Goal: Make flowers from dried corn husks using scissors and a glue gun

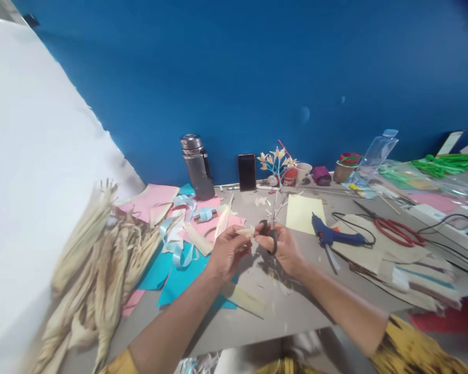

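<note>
My left hand (226, 253) is closed, pinching a small pale piece of corn husk (246, 231) between thumb and fingers. My right hand (284, 248) grips black-handled scissors (274, 242), fingers through the loops and blades pointing up and away from me. Both hands are close together above the table, the husk piece near the scissor handles. Small pale scraps (262, 201) lie just beyond the hands. A flat strip of husk (244, 300) rests on the table below my left hand. Whether the husk touches the right fingers I cannot tell.
Dried corn husks (109, 270) are heaped at the left, beside blue paper (187, 278). A flask (197, 169), phone (247, 172) and husk-flower bunch (277, 161) stand along the blue wall. A blue glue gun (335, 236) and red-handled scissors (400, 231) lie to the right.
</note>
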Demonstrator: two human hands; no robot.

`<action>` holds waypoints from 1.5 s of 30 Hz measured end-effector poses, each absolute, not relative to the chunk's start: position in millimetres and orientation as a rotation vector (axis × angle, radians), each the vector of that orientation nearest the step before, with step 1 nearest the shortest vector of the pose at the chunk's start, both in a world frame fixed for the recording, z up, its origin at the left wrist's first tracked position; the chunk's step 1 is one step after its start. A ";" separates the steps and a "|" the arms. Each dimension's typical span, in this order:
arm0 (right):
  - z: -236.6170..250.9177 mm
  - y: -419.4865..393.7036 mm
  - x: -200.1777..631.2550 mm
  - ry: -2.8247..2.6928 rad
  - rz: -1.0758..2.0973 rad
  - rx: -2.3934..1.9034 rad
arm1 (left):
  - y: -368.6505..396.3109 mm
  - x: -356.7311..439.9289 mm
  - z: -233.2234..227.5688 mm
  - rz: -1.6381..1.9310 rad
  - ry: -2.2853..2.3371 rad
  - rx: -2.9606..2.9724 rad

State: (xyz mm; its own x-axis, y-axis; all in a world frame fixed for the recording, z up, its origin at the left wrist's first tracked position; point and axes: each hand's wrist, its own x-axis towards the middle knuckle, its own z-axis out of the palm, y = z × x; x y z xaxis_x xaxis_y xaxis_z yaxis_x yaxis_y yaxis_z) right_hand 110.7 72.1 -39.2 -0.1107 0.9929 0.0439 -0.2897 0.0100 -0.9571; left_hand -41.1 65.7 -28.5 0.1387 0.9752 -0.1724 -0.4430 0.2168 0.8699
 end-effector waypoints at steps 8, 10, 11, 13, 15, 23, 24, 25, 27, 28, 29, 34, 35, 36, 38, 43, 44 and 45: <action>-36.4 73.3 118.9 -1.138 1.363 -0.973 | 65.9 -46.2 -23.1 1.049 0.935 0.849; -32.5 72.6 121.6 -1.176 1.410 -0.985 | 68.8 -52.2 -20.8 1.022 0.940 0.970; -31.2 72.4 122.6 -1.194 1.435 -0.989 | 70.1 -54.9 -20.1 1.003 0.955 1.047; -30.5 72.8 123.8 -1.204 1.461 -0.998 | 71.8 -58.3 -19.7 0.946 0.999 1.167; -32.6 74.4 124.2 -1.175 1.434 -1.000 | 72.2 -59.0 -20.0 0.906 1.027 1.190; -51.0 77.4 127.3 -1.384 1.337 -0.992 | 73.1 -56.8 -21.1 1.131 0.948 0.815; -51.7 76.3 126.9 -1.440 1.341 -0.989 | 73.5 -57.4 -21.3 1.160 0.926 0.784; -51.9 75.0 126.1 -1.495 1.351 -0.982 | 74.0 -58.1 -21.6 1.183 0.911 0.755; -51.5 72.5 124.0 -1.586 1.387 -0.974 | 74.8 -59.2 -22.2 1.223 0.899 0.705; -51.3 71.4 122.8 -1.621 1.407 -0.977 | 75.1 -59.6 -22.4 1.239 0.900 0.688; -51.2 70.5 121.9 -1.645 1.428 -0.988 | 75.3 -59.7 -22.4 1.251 0.905 0.678; -53.0 68.7 120.6 -1.709 1.490 -1.045 | 74.0 -58.5 -18.8 1.265 0.935 0.726; -53.4 68.8 120.7 -1.720 1.488 -1.047 | 73.4 -57.9 -17.8 1.261 0.941 0.741; -53.9 68.8 120.5 -1.730 1.484 -1.050 | 73.0 -57.2 -16.9 1.256 0.944 0.754; -54.9 69.1 119.8 -1.739 1.476 -1.067 | 72.3 -55.9 -15.9 1.253 0.944 0.765; -59.8 70.3 118.3 -1.755 1.434 -1.079 | 72.2 -55.2 -16.4 1.258 0.927 0.733; -61.0 70.6 118.4 -1.758 1.428 -1.067 | 72.2 -55.6 -16.5 1.254 0.923 0.729; -62.0 70.9 118.6 -1.757 1.430 -1.058 | 72.2 -56.1 -16.5 1.248 0.917 0.730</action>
